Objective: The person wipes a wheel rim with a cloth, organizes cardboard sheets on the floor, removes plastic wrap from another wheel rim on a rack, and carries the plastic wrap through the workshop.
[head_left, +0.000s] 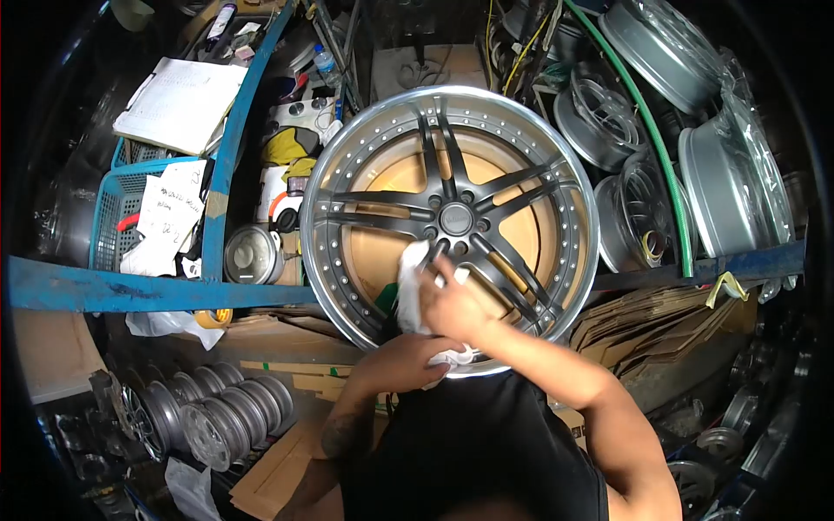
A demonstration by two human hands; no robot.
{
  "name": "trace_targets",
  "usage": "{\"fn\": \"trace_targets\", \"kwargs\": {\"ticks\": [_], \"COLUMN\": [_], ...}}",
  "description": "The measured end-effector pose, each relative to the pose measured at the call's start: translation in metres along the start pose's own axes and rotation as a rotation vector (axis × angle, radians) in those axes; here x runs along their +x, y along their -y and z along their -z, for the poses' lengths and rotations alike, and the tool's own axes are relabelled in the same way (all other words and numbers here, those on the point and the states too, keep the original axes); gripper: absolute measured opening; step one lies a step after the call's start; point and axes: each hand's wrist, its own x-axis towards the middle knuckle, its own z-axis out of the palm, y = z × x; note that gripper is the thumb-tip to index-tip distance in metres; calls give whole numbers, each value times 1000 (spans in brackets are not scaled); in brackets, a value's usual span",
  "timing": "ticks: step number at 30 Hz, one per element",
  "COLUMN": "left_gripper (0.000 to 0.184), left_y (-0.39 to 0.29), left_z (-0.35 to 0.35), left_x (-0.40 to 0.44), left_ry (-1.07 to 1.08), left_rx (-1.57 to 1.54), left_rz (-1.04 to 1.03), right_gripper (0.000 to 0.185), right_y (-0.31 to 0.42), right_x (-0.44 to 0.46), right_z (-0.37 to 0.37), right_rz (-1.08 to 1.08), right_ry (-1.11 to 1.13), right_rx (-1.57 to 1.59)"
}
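Observation:
A large alloy wheel (456, 187) with dark grey double spokes, a polished lip and rivet-like bolts lies face up in front of me. My right hand (453, 304) reaches over its near side, fingers closed on a white cloth (411, 286) that touches the spokes left of the lower centre. Close to my body, my left hand (404, 363) curls at the near lip, gripping a second bit of white cloth (456, 354) against the edge. Whether both white parts are one cloth is hidden by my right hand. Something green shows beside the cloth, between the spokes.
Blue metal bars (156, 295) frame the work spot. At left are a blue basket (109, 217) with papers and a clipboard (178, 100). Silver wheels (734, 187) stand at right behind a green bar (647, 122). Flattened cardboard (643, 326) and more rims (230, 421) lie below.

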Motion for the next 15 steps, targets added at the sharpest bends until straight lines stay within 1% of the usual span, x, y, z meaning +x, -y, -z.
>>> {"fn": "trace_targets", "kwargs": {"ticks": [1, 2, 4, 6, 7, 8, 10, 12, 15], "left_gripper": [35, 35, 35, 36, 36, 37, 38, 38, 39], "left_y": [7, 8, 10, -11, -19, -15, -1, -2, 3], "left_z": [-4, -5, -5, 9, 17, 17, 8, 11, 4], "left_x": [1, 2, 3, 2, 4, 7, 12, 16, 19], "left_ry": [3, -28, -109, -80, -64, -124, -241, -232, -238], "left_rx": [16, 15, 17, -40, -54, -36, -18, 1, 9], "left_rz": [-4, -32, -73, 76, 140, 81, -40, -37, -24], "right_gripper": [24, 24, 25, 32, 34, 36, 37, 41, 43], "right_y": [6, 6, -27, -71, -77, -82, -70, -61, -55], "right_x": [0, -6, -2, -4, -10, -14, -30, -43, -42], "right_z": [-18, -37, -30, -35, -29, -21, -29, -37, -37], "right_rz": [43, -50, -217, -461, -444, -427, -430, -494, -493], "right_ry": [-460, -440, -410, -398, -288, -178, -189, -246, -218], "right_rx": [291, 285, 273, 353, 322, 288, 315, 359, 359]}}
